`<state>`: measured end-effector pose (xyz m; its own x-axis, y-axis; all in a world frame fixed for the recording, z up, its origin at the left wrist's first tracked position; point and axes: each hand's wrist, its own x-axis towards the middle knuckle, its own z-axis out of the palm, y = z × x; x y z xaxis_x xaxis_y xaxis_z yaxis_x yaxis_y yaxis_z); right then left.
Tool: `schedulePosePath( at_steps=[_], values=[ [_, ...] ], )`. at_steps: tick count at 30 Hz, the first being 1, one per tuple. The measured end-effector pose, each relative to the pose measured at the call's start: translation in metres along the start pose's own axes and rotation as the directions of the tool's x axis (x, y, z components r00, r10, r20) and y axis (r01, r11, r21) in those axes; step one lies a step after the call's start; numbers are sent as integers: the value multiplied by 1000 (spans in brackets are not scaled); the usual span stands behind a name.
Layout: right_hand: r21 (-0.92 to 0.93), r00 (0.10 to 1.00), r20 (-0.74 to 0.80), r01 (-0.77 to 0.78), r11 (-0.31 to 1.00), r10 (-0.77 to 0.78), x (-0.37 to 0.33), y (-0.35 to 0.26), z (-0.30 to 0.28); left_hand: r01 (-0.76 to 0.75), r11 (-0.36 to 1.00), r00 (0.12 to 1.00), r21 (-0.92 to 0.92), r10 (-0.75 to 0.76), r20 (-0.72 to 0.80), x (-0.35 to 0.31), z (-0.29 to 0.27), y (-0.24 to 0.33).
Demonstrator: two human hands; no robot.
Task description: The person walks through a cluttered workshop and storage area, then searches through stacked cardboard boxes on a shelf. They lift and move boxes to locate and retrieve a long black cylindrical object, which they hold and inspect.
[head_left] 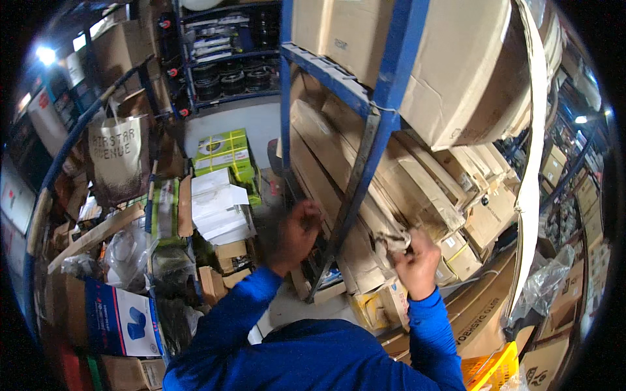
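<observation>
My right hand (417,264) is closed at the crumpled, torn end of a long cardboard box (372,218), with the fingers pinching its ragged edge. That box lies lengthwise on the lower level of a blue metal rack (365,153), beside other long cartons (417,179). My left hand (297,238) is raised just left of the rack's front post, apart from the box. Motion smears its fingers, and I cannot make out anything in them.
Large cartons (450,78) fill the rack's upper level, with a pale strip (536,130) hanging beside them. On the left are green boxes (225,153), white cartons (218,205) and a blue-and-white box (124,319). A yellow crate (492,368) stands at the lower right.
</observation>
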<state>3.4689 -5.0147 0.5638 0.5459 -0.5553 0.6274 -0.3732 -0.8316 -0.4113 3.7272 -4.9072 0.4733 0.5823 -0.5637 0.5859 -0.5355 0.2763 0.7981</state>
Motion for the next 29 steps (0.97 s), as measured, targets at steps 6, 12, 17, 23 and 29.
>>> schedulePosePath(
  at_steps=[6,12,17,23,29],
  values=[
    [-244,967,-181,131,961,-178,85,-22,-23,-526,743,850,413,464,247,118,-4,2],
    [-375,922,-235,205,904,-306,154,17,-50,-313,945,843,-98,324,429,238,48,-55],
    [228,919,-386,12,974,79,129,54,-39,-781,614,481,119,468,741,296,72,-20],
    [-711,909,-413,-360,604,56,66,74,-18,-610,745,386,271,-19,922,320,88,-39],
    [-416,739,-667,-474,776,94,-4,-14,8,-482,833,352,273,-102,930,321,49,4]
  ],
)
